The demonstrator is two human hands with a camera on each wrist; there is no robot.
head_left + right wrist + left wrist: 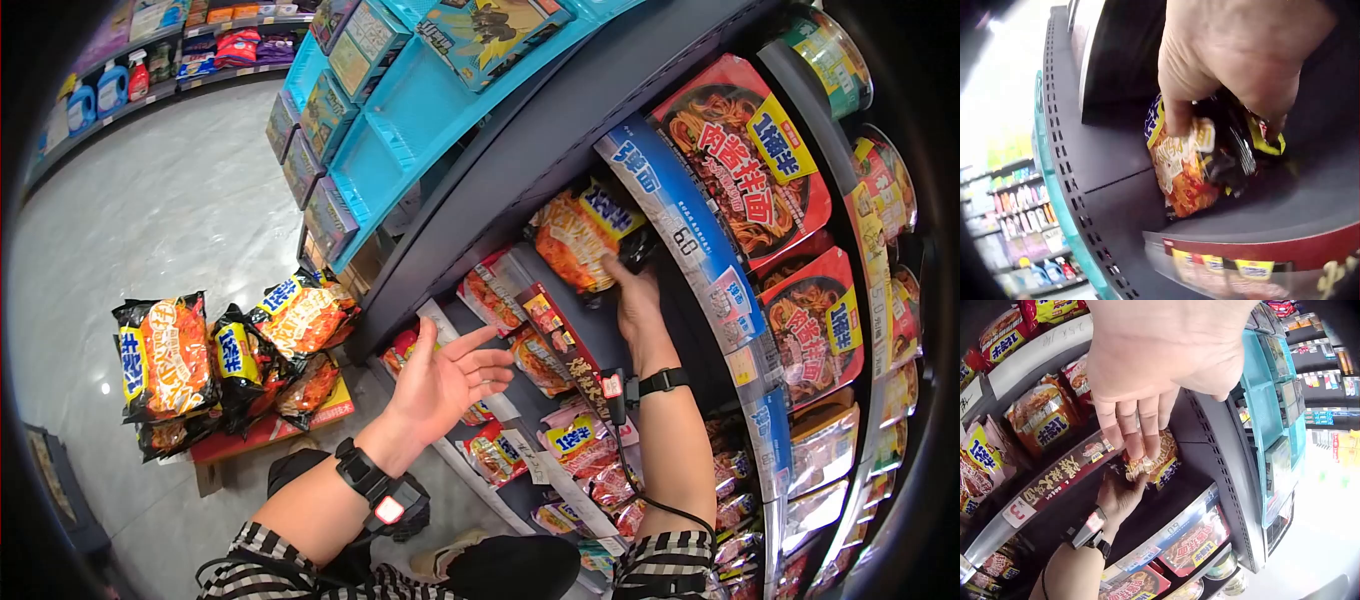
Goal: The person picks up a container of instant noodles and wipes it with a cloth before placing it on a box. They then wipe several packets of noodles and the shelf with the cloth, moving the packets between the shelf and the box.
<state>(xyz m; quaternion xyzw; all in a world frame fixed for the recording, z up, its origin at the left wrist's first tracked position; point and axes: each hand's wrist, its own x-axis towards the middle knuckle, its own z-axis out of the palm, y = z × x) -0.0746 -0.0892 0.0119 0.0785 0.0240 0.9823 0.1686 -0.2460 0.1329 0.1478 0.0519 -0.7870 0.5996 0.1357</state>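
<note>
On the dark shelf in the head view lies an orange and black noodle packet (585, 240), against the shelf's side wall. My right hand (640, 305) grips its near edge; in the right wrist view the thumb and fingers of the right hand (1235, 69) are curled over the packet (1182, 169), with black wrapping behind it. My left hand (435, 385) is held in the air before the lower shelves, palm up, fingers spread, holding nothing. The left wrist view shows the left hand (1160, 369) in front of the packet (1163, 459), partly covering it.
Several noodle packets (168, 355) are piled on a red box (330, 408) on the floor at left. Boxed noodles (735, 160) stand on the shelf at right, behind a blue price strip (680, 215). Lower shelves hold more packets (580, 440). A turquoise rack (400, 130) adjoins the shelf end.
</note>
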